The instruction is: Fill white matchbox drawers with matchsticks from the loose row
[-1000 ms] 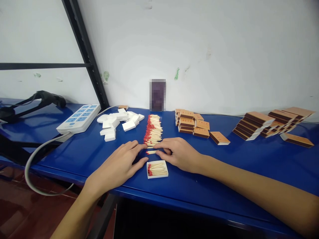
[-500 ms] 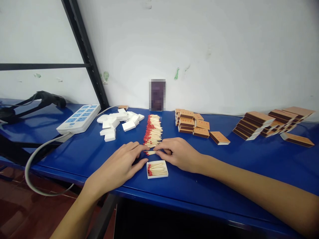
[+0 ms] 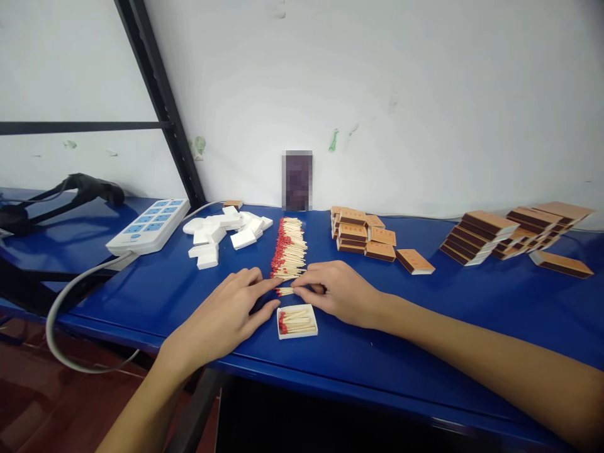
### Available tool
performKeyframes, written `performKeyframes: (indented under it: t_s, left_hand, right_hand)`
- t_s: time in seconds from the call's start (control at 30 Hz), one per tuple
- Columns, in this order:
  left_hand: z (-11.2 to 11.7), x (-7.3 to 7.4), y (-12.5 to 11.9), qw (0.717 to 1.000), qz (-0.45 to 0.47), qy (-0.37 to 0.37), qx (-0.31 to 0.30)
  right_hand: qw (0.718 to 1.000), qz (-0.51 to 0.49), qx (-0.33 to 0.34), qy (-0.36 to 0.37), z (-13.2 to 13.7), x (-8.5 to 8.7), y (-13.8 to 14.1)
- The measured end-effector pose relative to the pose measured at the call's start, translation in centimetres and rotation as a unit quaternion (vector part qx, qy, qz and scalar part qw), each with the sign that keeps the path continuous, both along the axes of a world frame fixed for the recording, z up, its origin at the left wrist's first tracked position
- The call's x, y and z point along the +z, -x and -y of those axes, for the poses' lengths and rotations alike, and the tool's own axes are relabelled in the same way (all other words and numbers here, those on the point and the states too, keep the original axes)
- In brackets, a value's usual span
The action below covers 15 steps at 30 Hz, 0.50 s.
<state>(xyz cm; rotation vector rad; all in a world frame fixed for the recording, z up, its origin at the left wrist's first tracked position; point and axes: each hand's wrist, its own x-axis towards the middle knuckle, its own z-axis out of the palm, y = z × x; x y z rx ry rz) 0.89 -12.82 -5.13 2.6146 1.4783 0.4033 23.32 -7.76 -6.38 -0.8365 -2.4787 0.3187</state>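
Note:
My left hand point(image 3: 224, 314) lies flat on the blue table point(image 3: 448, 314), fingers stretched, its index tip touching the red heads of a small bunch of matches point(image 3: 284, 291). My right hand point(image 3: 337, 292) rests opposite with curled fingers, pinching the wooden ends of the same bunch. Just in front of the bunch, between both hands, sits a white matchbox tray point(image 3: 297, 321) partly filled with matches. Behind the hands a long row of loose matches point(image 3: 289, 247) lies with red heads to the left.
A heap of empty white trays point(image 3: 226, 229) lies at the back left, beside a white power strip point(image 3: 148, 225) and its cable. Orange matchbox sleeves point(image 3: 363, 234) and further stacks point(image 3: 514, 234) lie right. A black frame post point(image 3: 160, 107) rises behind.
The small bunch of matches has been pressed slightly tighter between my fingertips. Both hands stay almost where they were.

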Motion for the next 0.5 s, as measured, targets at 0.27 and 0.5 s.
performKeyframes:
  t_s: [0.27, 0.5]
  left_hand:
    - [0.00, 0.17, -0.04, 1.000, -0.011, 0.007, -0.005]
    - [0.10, -0.12, 0.01, 1.000, -0.016, -0.009, 0.010]
  right_hand:
    - [1.000, -0.007, -0.003, 0.011, -0.17, 0.01, 0.01]
    - [1.000, -0.011, -0.003, 0.013, -0.30, -0.29, 0.01]
